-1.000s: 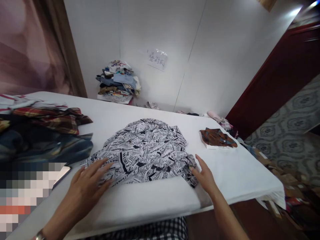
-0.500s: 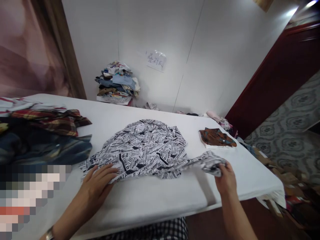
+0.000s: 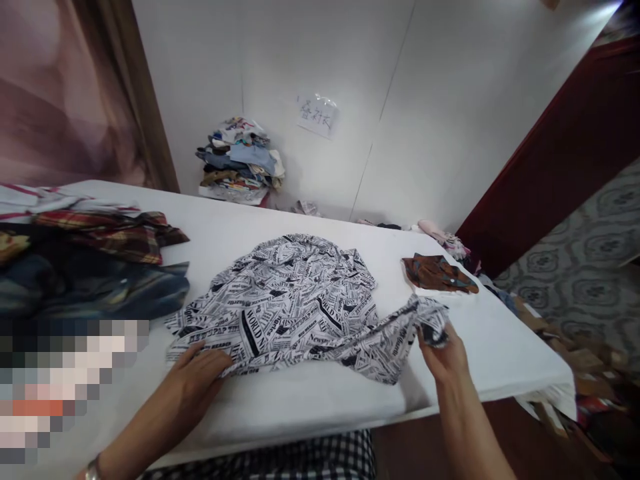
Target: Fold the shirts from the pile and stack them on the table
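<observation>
A black-and-white newspaper-print shirt [image 3: 295, 300] lies spread and rumpled on the white-covered table [image 3: 320, 400]. My left hand [image 3: 203, 373] is at its near left edge, fingers together and closed on the fabric; the fingertips are partly hidden. On the other side, my right hand [image 3: 444, 350] grips the end of a sleeve and holds it raised off the table. From there the cloth hangs in a fold back toward the shirt's body.
A folded brown garment [image 3: 440, 273] rests at the right. Piled clothes, including a plaid shirt [image 3: 110, 230] and a dark blue garment [image 3: 100, 287], lie at the left. A clothes stack [image 3: 240, 160] stands by the wall below a handwritten sign [image 3: 317, 115].
My right hand has turned, and the sleeve it holds now hangs in a wider fold. My left hand's fingers have drawn in at the shirt's near edge. The view has shifted slightly.
</observation>
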The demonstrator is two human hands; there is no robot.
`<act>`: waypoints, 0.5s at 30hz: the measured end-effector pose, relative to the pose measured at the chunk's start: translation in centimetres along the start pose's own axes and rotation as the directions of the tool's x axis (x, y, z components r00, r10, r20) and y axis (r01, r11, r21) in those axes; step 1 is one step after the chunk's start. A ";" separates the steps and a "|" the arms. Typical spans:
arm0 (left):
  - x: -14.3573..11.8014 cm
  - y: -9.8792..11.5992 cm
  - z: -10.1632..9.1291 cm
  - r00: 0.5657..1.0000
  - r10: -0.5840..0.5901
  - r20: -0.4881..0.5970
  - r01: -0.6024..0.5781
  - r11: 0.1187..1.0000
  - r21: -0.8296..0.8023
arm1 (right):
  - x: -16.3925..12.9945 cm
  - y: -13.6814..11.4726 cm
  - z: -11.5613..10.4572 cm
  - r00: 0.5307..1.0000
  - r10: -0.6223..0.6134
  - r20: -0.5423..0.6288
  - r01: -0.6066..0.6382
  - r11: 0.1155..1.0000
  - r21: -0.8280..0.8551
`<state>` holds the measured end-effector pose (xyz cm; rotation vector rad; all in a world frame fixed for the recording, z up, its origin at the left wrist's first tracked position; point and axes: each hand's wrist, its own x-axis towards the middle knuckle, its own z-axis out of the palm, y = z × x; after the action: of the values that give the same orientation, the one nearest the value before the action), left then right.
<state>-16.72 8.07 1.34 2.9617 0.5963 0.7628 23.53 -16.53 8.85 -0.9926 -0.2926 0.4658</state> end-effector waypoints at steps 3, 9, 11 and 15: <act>-0.2 -0.3 0.5 0.999 -0.044 -0.001 0.044 0.999 0.012 | 2.4 2.2 4.0 0.965 0.044 0.258 0.032 0.959 -0.283; -1.0 -0.8 1.2 0.998 -0.060 0.012 0.061 0.998 -0.028 | 11.9 6.2 7.0 0.986 0.031 0.166 0.152 0.271 -0.951; -1.3 -0.9 1.6 0.998 -0.057 -0.010 0.056 0.998 -0.038 | 14.8 6.7 7.0 0.995 0.052 0.085 0.078 0.124 -0.989; -1.7 -0.7 2.3 0.995 -0.096 -0.039 0.095 0.995 -0.042 | 18.3 8.0 8.0 0.994 0.111 -0.011 -0.007 -0.036 -0.999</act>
<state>-17.27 8.30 -1.51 2.8641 0.7110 0.8191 33.83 2.20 6.67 -2.5543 -0.7281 0.2915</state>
